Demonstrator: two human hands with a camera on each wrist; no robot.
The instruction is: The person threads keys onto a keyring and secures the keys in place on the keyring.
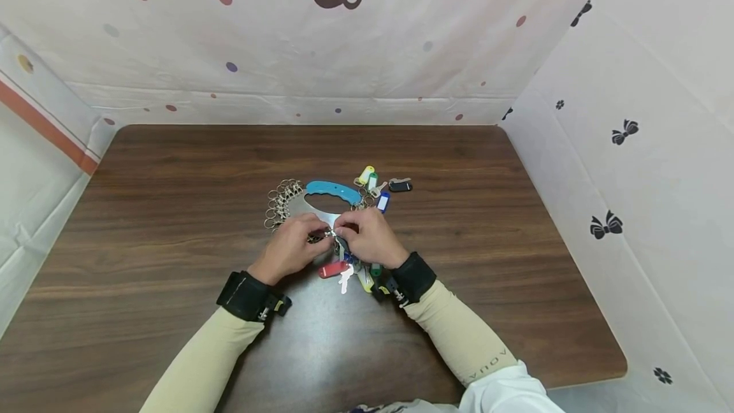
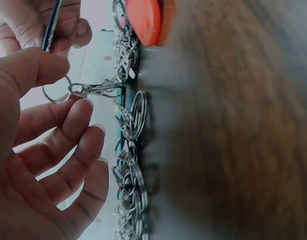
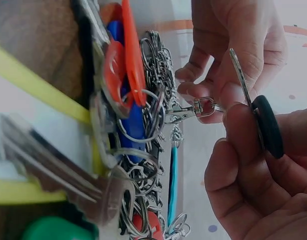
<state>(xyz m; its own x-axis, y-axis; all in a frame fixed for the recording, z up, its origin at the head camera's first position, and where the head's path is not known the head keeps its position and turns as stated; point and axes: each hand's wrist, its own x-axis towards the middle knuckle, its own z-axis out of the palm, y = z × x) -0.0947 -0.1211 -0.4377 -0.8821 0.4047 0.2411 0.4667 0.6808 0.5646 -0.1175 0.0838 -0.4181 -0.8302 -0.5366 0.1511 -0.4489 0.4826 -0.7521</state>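
Observation:
A flat metal key holder (image 1: 297, 204) with a blue handle (image 1: 332, 190) stands on the table, and snap hooks hang along its curved edge. My left hand (image 1: 295, 244) pinches a split ring (image 2: 49, 95) between thumb and forefinger. That ring is joined to a snap hook (image 2: 96, 89) clipped to the holder's edge. Close beside it, my right hand (image 1: 373, 236) grips a key (image 3: 239, 75) together with a dark oval tag (image 3: 269, 127). The two hands' fingertips almost meet at the ring, and the key's lower end is hidden in the right fingers.
Bare split rings (image 1: 274, 206) line the holder's left side. Keys with yellow (image 1: 366, 174), black (image 1: 400, 187) and blue tags (image 1: 383, 202) lie at its right. Near the wrists hang a red tag (image 1: 333, 269) and a silver key (image 1: 345, 279). Patterned cloth (image 1: 275, 50) walls the wooden table (image 1: 172, 222).

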